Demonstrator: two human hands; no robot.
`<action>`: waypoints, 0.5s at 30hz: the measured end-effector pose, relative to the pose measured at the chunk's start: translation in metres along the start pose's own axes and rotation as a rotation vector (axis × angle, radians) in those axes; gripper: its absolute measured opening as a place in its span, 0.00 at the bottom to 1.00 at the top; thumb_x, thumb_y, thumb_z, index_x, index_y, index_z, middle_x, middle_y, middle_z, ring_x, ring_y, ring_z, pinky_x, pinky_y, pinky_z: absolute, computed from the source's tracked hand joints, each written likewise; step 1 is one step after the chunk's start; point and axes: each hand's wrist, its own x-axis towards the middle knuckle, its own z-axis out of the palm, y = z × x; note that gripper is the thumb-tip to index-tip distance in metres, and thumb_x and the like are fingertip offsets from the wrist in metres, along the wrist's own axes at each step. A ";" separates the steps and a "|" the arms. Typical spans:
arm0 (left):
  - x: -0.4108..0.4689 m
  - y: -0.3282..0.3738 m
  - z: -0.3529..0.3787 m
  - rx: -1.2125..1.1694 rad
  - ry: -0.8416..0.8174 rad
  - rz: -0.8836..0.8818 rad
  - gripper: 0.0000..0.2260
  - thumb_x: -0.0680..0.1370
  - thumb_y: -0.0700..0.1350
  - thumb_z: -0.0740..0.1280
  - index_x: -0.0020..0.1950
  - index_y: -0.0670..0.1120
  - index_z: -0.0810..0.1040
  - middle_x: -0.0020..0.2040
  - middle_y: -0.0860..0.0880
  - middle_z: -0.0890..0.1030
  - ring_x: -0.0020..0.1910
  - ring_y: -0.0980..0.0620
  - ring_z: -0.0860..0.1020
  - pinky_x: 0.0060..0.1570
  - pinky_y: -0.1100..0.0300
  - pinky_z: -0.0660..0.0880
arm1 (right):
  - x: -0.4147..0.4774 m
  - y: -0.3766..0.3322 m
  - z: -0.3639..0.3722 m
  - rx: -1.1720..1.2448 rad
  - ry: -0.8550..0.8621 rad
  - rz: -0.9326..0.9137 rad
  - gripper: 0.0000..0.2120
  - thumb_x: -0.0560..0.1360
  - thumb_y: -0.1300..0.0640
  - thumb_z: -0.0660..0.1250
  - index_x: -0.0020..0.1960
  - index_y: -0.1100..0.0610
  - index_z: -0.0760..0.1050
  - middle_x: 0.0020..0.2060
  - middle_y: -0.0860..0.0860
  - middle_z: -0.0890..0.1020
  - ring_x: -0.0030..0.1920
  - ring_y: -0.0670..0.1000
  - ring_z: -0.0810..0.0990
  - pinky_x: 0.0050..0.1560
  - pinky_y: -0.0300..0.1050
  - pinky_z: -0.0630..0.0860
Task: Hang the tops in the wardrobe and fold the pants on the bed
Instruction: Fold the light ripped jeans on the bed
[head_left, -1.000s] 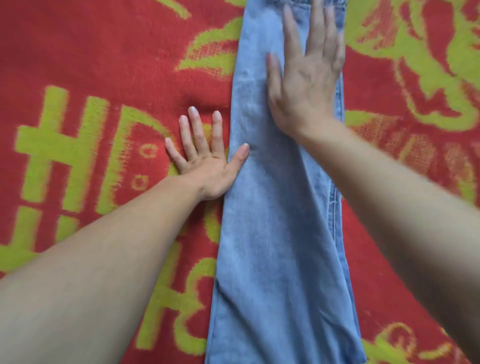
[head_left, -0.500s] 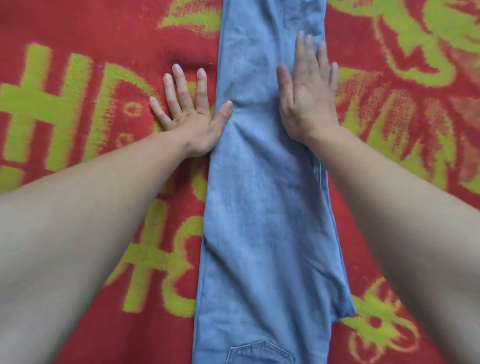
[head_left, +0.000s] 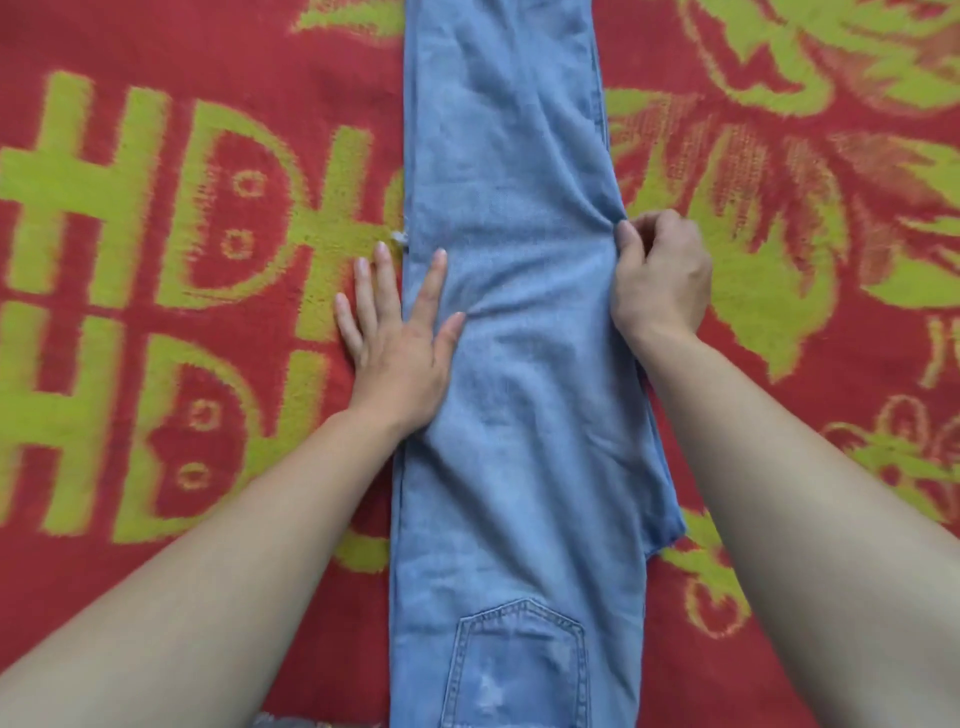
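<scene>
Pants (head_left: 519, 374): light-blue denim, laid flat down the centre of the head view as a long narrow strip. They run from bottom edge to top edge, both ends out of frame. Back pocket (head_left: 519, 660) faces up near the bottom, so the waist end is toward the person and the legs point away. A second layer edge shows along the R side up top, so they look folded lengthwise, leg on leg. A pointed corner of cloth (head_left: 672, 535) juts out to the R, lower down. Soft creases fan across the middle btwn the two hands.

L hand (head_left: 397, 353): flat and palm down on the L edge of the denim, approx mid-strip. Fingers are straight and a bit spread. Thumb and index lie on the denim; the other fingers lie on the blanket beside it. It grips nothing, just presses.

R hand (head_left: 660, 280): on the R edge, a little farther up than the L. Fingers are curled under, thumb tip against the cloth, pinching the edge. The denim bunches into a small pucker at the pinch.

Both forearms are bare and come in from the bottom corners.

Underneath is a red blanket (head_left: 156, 499) w/ yellow-green block figures on the L side and leafy motifs on the R. It covers the bed in all directions. Small white fleck (head_left: 397, 238) at the L denim edge, just past the L fingertips; can't tell what it is. Grey-ish scrap (head_left: 291, 719) at the bottom edge, too cropped to ID.
</scene>
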 end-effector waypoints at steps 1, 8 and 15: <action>0.001 0.001 0.001 0.020 -0.011 0.000 0.27 0.83 0.58 0.54 0.79 0.60 0.48 0.80 0.42 0.40 0.78 0.42 0.38 0.73 0.41 0.36 | -0.001 -0.001 0.000 0.008 0.026 0.037 0.11 0.81 0.51 0.62 0.57 0.56 0.77 0.56 0.56 0.78 0.58 0.56 0.76 0.54 0.44 0.65; -0.002 -0.002 0.004 0.058 -0.003 0.014 0.27 0.83 0.58 0.51 0.80 0.56 0.47 0.80 0.42 0.40 0.78 0.41 0.38 0.73 0.42 0.35 | -0.054 -0.013 0.010 -0.219 0.017 -0.399 0.25 0.83 0.46 0.53 0.78 0.50 0.61 0.80 0.58 0.54 0.79 0.57 0.54 0.75 0.56 0.54; -0.015 -0.008 0.001 0.028 0.052 0.068 0.29 0.82 0.60 0.46 0.81 0.50 0.48 0.81 0.42 0.47 0.79 0.43 0.44 0.76 0.44 0.40 | -0.068 0.017 0.014 -0.485 -0.350 -0.423 0.33 0.81 0.35 0.46 0.81 0.47 0.44 0.80 0.55 0.41 0.80 0.59 0.41 0.78 0.61 0.42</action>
